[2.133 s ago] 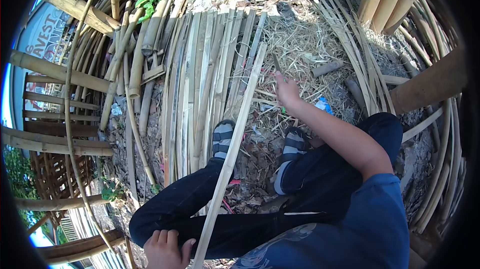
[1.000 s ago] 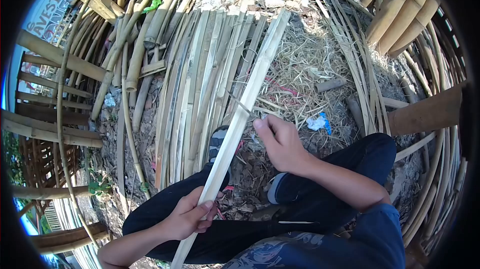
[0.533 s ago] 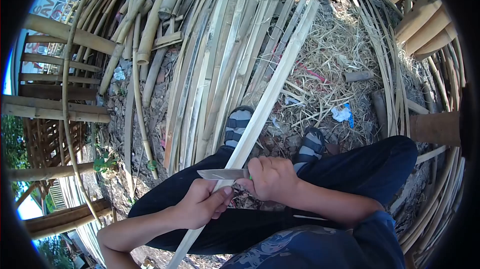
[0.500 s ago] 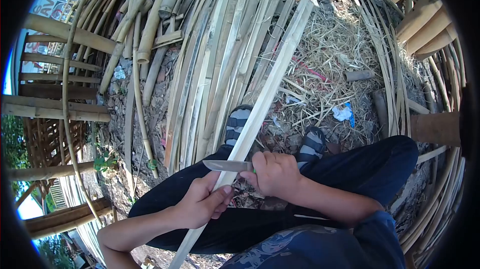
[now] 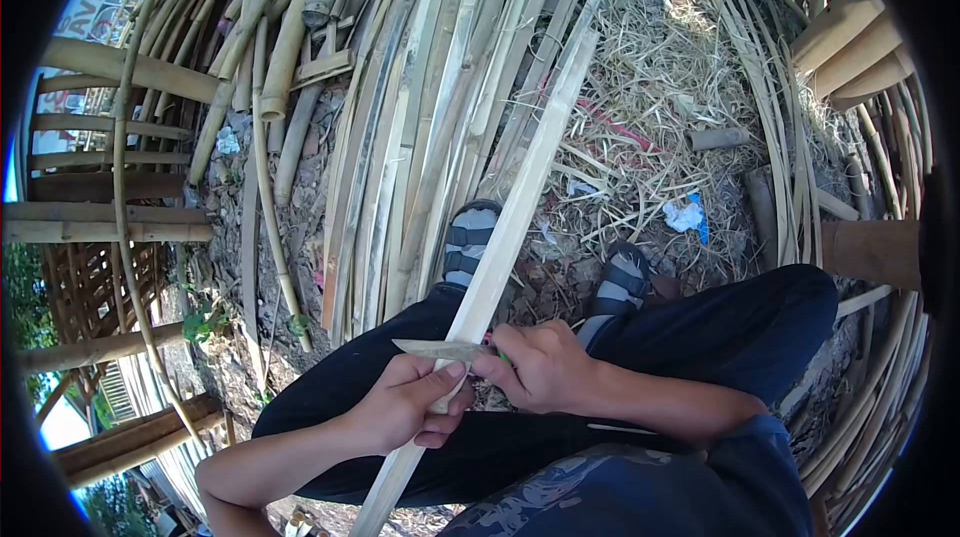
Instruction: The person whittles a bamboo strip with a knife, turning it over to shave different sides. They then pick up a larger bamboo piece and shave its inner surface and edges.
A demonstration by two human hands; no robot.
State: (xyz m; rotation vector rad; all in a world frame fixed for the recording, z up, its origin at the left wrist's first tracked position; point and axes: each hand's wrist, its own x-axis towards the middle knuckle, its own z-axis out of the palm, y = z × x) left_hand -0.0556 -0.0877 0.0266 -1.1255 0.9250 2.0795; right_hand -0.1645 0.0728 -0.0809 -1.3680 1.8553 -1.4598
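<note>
A long pale bamboo strip [image 5: 517,211] slants from my lap up toward the far ground, passing between my legs. My left hand [image 5: 412,401] is wrapped round its lower part, with the thumb up near the blade. In my right hand [image 5: 540,365] is a knife [image 5: 438,348], its handle mostly hidden by the fingers, with a bit of green showing. The blade lies across the strip just above my left hand, its tip pointing left.
Several split bamboo strips [image 5: 430,137] lie side by side on the ground ahead. Shavings [image 5: 650,97] cover the ground to their right, with a short bamboo piece [image 5: 718,139] and a white-and-blue scrap [image 5: 684,217]. Bamboo poles [image 5: 140,67] stand at left; more strips curve along the right.
The knife has come down the strip toward my left hand, its blade now close to the left thumb. The strip's far end sits lower in view.
</note>
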